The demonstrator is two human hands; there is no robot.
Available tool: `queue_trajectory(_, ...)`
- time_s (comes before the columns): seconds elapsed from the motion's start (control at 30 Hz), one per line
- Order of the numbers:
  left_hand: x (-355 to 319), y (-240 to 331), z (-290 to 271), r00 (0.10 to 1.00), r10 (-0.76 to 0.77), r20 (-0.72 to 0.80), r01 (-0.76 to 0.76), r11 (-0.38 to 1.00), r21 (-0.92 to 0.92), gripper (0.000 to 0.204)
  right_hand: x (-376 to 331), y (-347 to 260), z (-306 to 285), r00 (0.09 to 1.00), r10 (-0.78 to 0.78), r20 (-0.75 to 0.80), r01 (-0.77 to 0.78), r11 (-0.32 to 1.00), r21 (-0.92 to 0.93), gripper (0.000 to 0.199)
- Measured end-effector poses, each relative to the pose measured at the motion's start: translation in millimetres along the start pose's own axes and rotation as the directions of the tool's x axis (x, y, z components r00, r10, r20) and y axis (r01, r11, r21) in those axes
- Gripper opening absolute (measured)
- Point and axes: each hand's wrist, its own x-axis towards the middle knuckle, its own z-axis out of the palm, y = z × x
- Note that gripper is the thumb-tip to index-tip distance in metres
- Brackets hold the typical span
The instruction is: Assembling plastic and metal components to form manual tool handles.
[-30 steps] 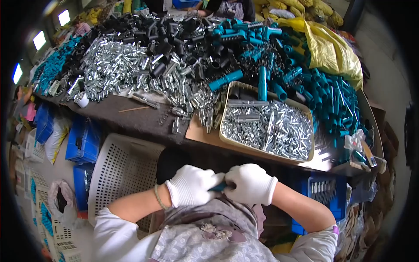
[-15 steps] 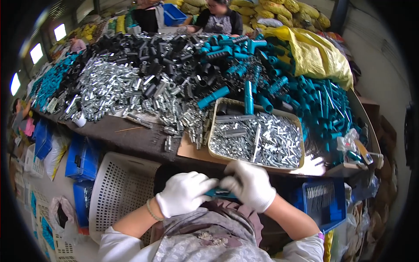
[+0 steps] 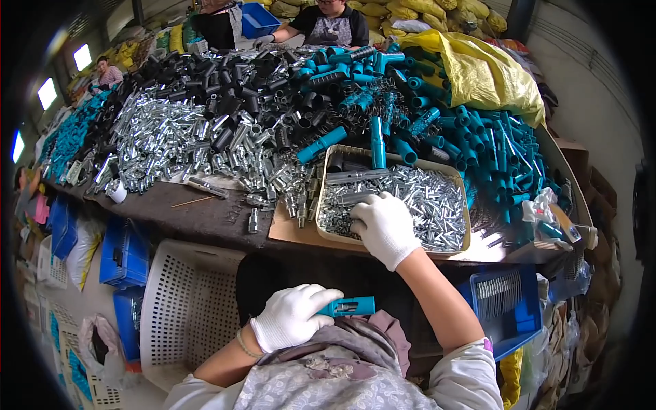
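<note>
My left hand [image 3: 290, 316], in a white glove, is wrapped round one end of a short teal plastic tube [image 3: 357, 305] over my lap. A slot in the tube's side shows a metal part within. My gloved right hand [image 3: 387, 231] reaches over the near edge of a shallow cream tray [image 3: 467, 236]. Its curled fingertips touch the small metal parts at the tray's left side; what they pinch, if anything, is hidden. Loose silvery pins [image 3: 434, 205] fill the tray's right half. A longer teal tube [image 3: 378, 143] leans on the tray's far rim.
Metal sleeves [image 3: 160, 133], black tubes [image 3: 242, 96] and teal tubes [image 3: 492, 150] are heaped over the table. A white perforated basket [image 3: 188, 301] stands below its edge at left, a blue bin [image 3: 509, 321] at right. A co-worker [image 3: 335, 27] sits across the table.
My right hand has left the teal tube and moved forward into the tray. My left hand keeps hold of the tube, which now shows more fully.
</note>
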Motion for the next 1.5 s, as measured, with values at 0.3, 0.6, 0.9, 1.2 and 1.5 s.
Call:
queue_trajectory(0.3,-5,-20,-8,0.991,0.052,-0.123,-0.054,0.999,-0.006,0.052,-4,4,-12,0.965,0.118,-0.236,-0.038,0.947,0.319,0.008)
queue_trajectory(0.6,-1,-17,-22,0.966,0.229,-0.116,-0.194,0.947,0.255,0.086,-52,-58,-14,0.935,0.016,0.355,-0.293,0.602,0.743,0.017)
queue_trajectory(0.9,-4,-22,-16,0.975,0.193,-0.108,-0.164,0.959,0.233,0.083,-63,-65,-13,0.984,0.002,0.181,-0.121,0.747,0.653,0.014)
queue_trajectory(1.2,-2,-25,-14,0.979,0.183,-0.085,-0.158,0.959,0.236,0.081,-76,-65,-3,0.989,-0.145,0.004,0.123,0.851,0.511,0.019)
queue_trajectory(1.5,1,-22,-24,0.978,0.21,0.021,-0.205,0.927,0.313,0.078,-90,-68,2,0.967,-0.221,0.125,0.153,0.899,0.41,0.052)
